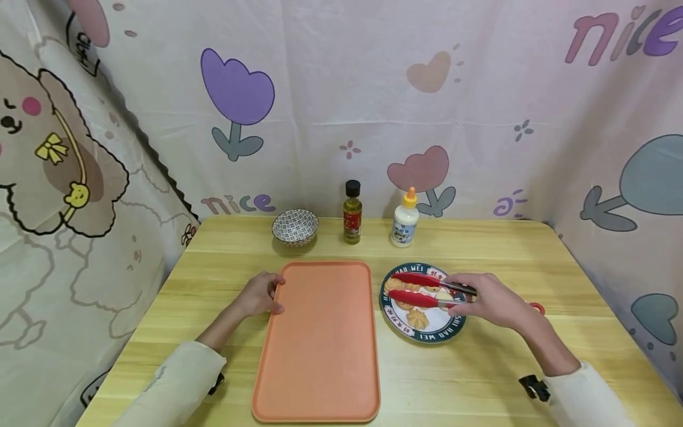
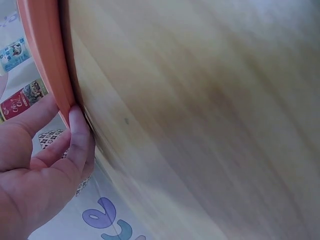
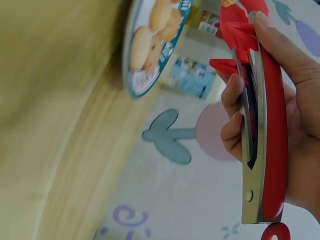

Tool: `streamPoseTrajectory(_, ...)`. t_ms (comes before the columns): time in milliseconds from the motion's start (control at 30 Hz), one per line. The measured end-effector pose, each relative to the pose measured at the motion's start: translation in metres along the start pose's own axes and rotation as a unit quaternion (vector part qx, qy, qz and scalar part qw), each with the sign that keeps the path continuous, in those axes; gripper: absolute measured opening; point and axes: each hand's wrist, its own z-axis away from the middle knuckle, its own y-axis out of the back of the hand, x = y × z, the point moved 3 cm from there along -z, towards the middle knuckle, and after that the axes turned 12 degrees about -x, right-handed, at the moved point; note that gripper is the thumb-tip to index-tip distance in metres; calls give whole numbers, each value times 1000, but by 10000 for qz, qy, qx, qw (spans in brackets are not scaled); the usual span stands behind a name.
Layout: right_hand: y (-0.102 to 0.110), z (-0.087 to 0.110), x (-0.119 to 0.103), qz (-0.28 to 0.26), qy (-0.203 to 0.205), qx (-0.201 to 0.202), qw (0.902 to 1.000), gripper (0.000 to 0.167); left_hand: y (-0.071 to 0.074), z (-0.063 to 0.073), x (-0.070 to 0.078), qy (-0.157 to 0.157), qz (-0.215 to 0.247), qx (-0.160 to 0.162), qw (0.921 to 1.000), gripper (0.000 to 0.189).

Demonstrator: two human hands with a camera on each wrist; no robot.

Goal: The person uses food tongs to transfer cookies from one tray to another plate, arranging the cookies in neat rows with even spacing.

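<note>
My left hand (image 1: 261, 295) holds the upper left edge of an orange rectangular tray (image 1: 322, 350); the left wrist view shows thumb and fingers (image 2: 79, 131) pinching its rim. In my right hand (image 1: 493, 301) is a pair of red-tipped tongs (image 1: 416, 298), gripped around the handles with the tips apart. The tongs hover over a round plate (image 1: 429, 338) with a dark green lettered rim. Several golden cookies (image 1: 417, 319) lie on the plate, partly covered by the tongs. A bit of cookie (image 3: 228, 2) shows by the tongs' tips in the right wrist view; whether they touch it I cannot tell.
Along the table's back edge stand a patterned bowl (image 1: 296, 227), a dark-capped oil bottle (image 1: 352, 213) and a white squeeze bottle (image 1: 404, 220) with a yellow cap. Printed cloth (image 1: 331, 89) hangs behind and beside the wooden table (image 1: 512, 249).
</note>
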Motion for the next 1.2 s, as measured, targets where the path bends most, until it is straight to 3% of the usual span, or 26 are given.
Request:
streamPoseTrajectory(233, 1, 26, 19, 162, -173, 131, 9996, 62, 0, -1, 0, -29, -72, -3, 10000, 60)
streamPoseTrajectory(533, -3, 49, 40, 235, -402, -48, 9989, 63, 0, -2, 0, -49, -30, -84, 9999, 60)
streamPoseTrajectory(767, -6, 57, 48, 411, -316, 2, 9987, 57, 0, -2, -1, -65, 44, -74, 9999, 61)
streamPoseTrajectory(1200, -11, 59, 54, 375, -721, -221, 9964, 63, 0, -1, 0, -142, -11, -38, 9999, 60)
